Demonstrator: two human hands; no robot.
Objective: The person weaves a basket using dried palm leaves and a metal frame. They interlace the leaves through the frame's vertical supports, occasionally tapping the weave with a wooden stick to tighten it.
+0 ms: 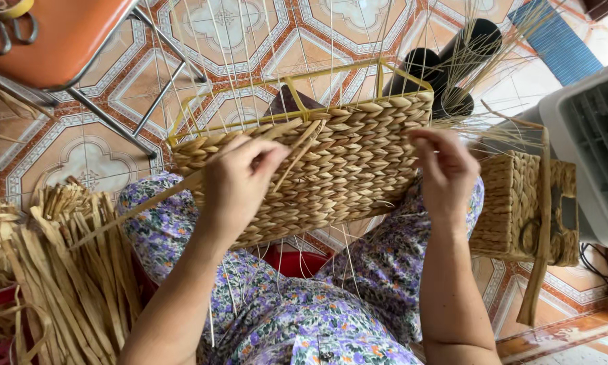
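View from above onto a person's lap, in a floral garment. A half-woven basket [317, 169] rests on the knees at the centre of the frame. Its lower wall is filled with rows of braided straw; above it the yellow wire frame [283, 84] and thin upright strands are bare, so the weaving looks roughly half done, with the top band left.

The left hand [239, 179] is closed in a pinch on a flat straw strand [148, 203] that runs down-left from the weave. The right hand [446, 172] grips the basket's right edge, fingers curled.

Lower left lies a bundle of dried straw [67, 270]. A finished woven basket [520, 209] stands at right, beside a grey fan housing [594, 135]. An orange chair [60, 34] sits upper left on patterned floor tiles [94, 155]. Nothing blocks the hands.
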